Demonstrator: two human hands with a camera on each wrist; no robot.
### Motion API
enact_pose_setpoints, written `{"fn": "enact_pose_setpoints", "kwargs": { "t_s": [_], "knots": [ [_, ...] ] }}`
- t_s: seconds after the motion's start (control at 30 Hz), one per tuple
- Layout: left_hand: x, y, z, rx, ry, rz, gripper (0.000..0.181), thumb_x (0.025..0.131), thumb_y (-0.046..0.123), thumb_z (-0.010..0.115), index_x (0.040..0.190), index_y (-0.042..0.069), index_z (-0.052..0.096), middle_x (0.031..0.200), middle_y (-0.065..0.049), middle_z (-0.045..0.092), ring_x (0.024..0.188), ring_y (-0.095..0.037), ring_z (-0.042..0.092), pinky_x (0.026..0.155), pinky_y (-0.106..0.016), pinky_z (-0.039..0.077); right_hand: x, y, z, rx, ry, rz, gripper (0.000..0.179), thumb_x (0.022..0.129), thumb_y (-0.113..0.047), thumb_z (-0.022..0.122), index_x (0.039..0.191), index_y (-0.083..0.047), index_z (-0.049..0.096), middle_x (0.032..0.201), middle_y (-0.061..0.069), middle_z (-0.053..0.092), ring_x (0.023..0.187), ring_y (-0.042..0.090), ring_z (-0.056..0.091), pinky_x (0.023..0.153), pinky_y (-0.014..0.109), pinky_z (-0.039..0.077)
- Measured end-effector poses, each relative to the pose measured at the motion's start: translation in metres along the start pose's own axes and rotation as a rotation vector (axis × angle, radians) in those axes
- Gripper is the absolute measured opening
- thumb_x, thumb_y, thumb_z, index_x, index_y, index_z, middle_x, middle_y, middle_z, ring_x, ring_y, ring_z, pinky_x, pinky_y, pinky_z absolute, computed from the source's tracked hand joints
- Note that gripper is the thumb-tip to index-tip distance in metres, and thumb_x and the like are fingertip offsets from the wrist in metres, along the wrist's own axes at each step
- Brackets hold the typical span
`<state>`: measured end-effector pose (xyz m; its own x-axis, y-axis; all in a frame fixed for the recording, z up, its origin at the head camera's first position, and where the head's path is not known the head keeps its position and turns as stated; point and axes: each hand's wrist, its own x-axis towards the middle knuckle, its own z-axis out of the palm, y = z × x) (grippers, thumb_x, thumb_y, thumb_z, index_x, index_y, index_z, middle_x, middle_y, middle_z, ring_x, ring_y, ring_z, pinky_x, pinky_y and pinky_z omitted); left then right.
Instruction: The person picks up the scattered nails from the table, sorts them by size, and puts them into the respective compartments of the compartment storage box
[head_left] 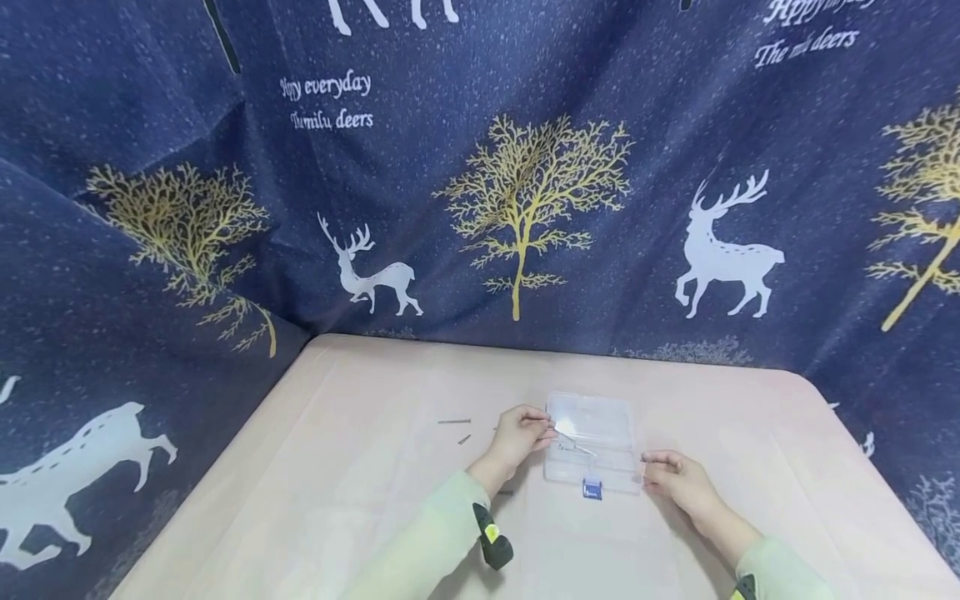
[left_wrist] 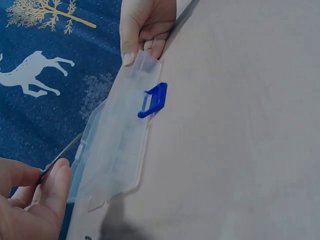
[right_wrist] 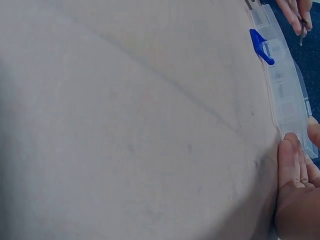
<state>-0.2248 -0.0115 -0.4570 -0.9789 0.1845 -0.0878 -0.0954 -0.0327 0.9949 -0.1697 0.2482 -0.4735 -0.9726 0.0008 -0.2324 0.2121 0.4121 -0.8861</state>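
A clear plastic box lies on the table with its lid raised toward the back and a blue latch at its front edge. My left hand is at the box's left side, pinching a thin metal rod, nail-like in shape, between thumb and fingers. The rod points over the inside of the box. At the opposite end, my right hand holds the box's right edge, thumb above and fingers along the side, as the right wrist view shows.
Left of the box lie a long thin metal piece and a shorter one. Another dark piece lies beside my left forearm. A pale cloth covers the table, and a blue deer-print curtain hangs behind.
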Motion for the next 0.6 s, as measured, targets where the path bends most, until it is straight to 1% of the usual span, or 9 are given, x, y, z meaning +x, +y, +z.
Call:
{"fn": "enact_pose_setpoints", "kwargs": {
  "t_s": [0.17, 0.37, 0.5, 0.6],
  "knots": [
    [0.005, -0.002, 0.011, 0.017, 0.021, -0.006, 0.019, 0.089, -0.006, 0.051, 0.107, -0.01, 0.058, 0.102, -0.02, 0.065, 0.092, -0.03, 0.069, 0.081, -0.03, 0.058, 0.001, -0.002, -0.001, -0.01, 0.012, 0.008, 0.045, 0.094, -0.015, 0.055, 0.127, 0.014, 0.044, 0.114, 0.026, 0.062, 0.097, 0.023, 0.066, 0.082, 0.026, 0.057],
    [0.006, -0.001, 0.021, 0.003, 0.045, -0.007, 0.017, 0.087, -0.01, 0.051, 0.103, -0.012, 0.058, 0.099, -0.023, 0.065, 0.089, -0.033, 0.069, 0.078, -0.03, 0.059, 0.0, -0.004, -0.002, 0.0, -0.004, -0.002, 0.046, 0.094, -0.015, 0.054, 0.127, 0.015, 0.043, 0.114, 0.026, 0.061, 0.096, 0.02, 0.065, 0.082, 0.024, 0.056],
    [0.009, -0.003, 0.027, -0.005, 0.04, -0.015, 0.016, 0.087, -0.012, 0.052, 0.102, -0.013, 0.058, 0.097, -0.024, 0.065, 0.086, -0.03, 0.069, 0.078, -0.03, 0.059, 0.002, -0.003, -0.002, 0.007, -0.002, 0.0, 0.047, 0.094, -0.016, 0.055, 0.127, 0.016, 0.043, 0.114, 0.026, 0.062, 0.095, 0.018, 0.065, 0.081, 0.024, 0.057],
    [0.009, -0.005, 0.029, 0.001, 0.032, -0.019, 0.015, 0.087, -0.012, 0.052, 0.101, -0.012, 0.058, 0.096, -0.023, 0.065, 0.084, -0.027, 0.069, 0.078, -0.028, 0.059, 0.002, 0.0, 0.0, 0.016, -0.002, 0.001, 0.046, 0.094, -0.015, 0.055, 0.127, 0.015, 0.043, 0.114, 0.026, 0.062, 0.096, 0.02, 0.065, 0.082, 0.024, 0.056]
  ]
}}
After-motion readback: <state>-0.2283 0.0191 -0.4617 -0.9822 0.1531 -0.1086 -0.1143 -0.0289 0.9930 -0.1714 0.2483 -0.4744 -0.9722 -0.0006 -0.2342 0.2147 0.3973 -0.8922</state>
